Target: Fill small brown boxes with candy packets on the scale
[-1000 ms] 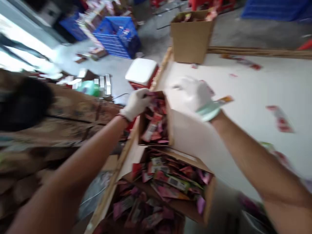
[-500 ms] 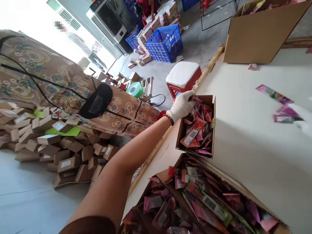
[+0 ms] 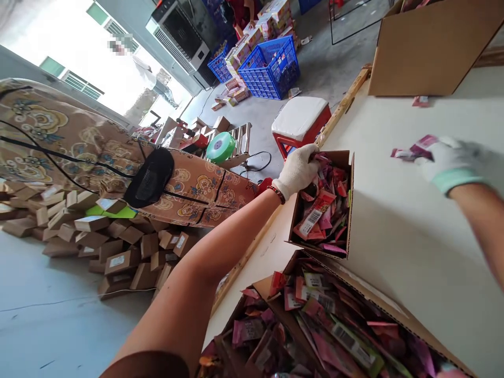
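Observation:
My left hand (image 3: 298,170), in a white knit glove, is closed over the far left edge of a small open cardboard box (image 3: 350,205). Inside that box lie pink and red snack packets (image 3: 315,218), heaped loosely. My right hand (image 3: 452,157), gloved in white with a mint cuff, is blurred above the white table. Its fingers are closed on purple and pink packets (image 3: 417,149) that stick out to the left. Closer to me stands a larger cardboard box (image 3: 386,299), full of pink, purple and green packets (image 3: 350,336).
Another big cardboard box (image 3: 429,52) stands at the table's far end, with a single packet (image 3: 421,101) beside it. A wooden strip (image 3: 346,102) edges the white tabletop (image 3: 397,226). Beyond are a red-and-white stool (image 3: 301,121), a blue crate (image 3: 270,68) and piled cartons (image 3: 122,260).
My right hand has come further into view from the right, and the purple packets have shifted left and up. My left hand stays at the small box's edge. The whole view has tilted slightly.

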`<state>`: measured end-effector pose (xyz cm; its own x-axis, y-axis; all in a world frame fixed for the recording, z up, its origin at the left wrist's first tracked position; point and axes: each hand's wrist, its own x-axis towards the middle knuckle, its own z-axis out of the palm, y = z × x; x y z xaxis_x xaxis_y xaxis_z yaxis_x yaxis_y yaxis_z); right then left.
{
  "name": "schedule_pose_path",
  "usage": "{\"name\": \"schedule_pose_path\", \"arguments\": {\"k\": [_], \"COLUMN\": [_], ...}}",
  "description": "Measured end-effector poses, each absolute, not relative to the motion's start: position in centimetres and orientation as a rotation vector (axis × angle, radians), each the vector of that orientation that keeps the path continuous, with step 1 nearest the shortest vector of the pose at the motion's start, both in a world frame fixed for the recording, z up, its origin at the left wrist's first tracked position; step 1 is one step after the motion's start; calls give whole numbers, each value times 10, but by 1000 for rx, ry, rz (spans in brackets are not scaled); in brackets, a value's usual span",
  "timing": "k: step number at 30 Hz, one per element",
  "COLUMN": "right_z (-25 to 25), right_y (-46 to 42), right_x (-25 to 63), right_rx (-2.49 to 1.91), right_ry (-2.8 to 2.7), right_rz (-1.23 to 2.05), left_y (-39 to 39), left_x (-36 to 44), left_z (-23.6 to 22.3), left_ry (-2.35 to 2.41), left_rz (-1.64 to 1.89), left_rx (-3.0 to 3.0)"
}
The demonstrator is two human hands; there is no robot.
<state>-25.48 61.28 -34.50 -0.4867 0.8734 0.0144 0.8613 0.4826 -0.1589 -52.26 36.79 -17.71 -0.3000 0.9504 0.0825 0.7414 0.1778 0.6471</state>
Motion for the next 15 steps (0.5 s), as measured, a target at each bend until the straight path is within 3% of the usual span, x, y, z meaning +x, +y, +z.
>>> {"name": "schedule_pose_path", "arguments": {"k": [4, 7, 10, 15], "right_z": [-343, -320, -249, -91], "right_y": [539, 495, 453, 378], "right_x": [-281, -265, -239, -249], "right_rx": [-1663, -1628, -1654, -1240], "right_ry": [-2530, -2345, -1928, -1643], "right_rz": [321, 696, 854, 466], "left_y": [367, 366, 366, 371], "left_x": [-521, -518, -513, -501], "left_z": [-178, -175, -173, -171], "left_ry": [2134, 2186, 2253, 2314], "left_rz": [853, 833, 823, 978], "left_rx": [1586, 1559, 1498, 1270]}}
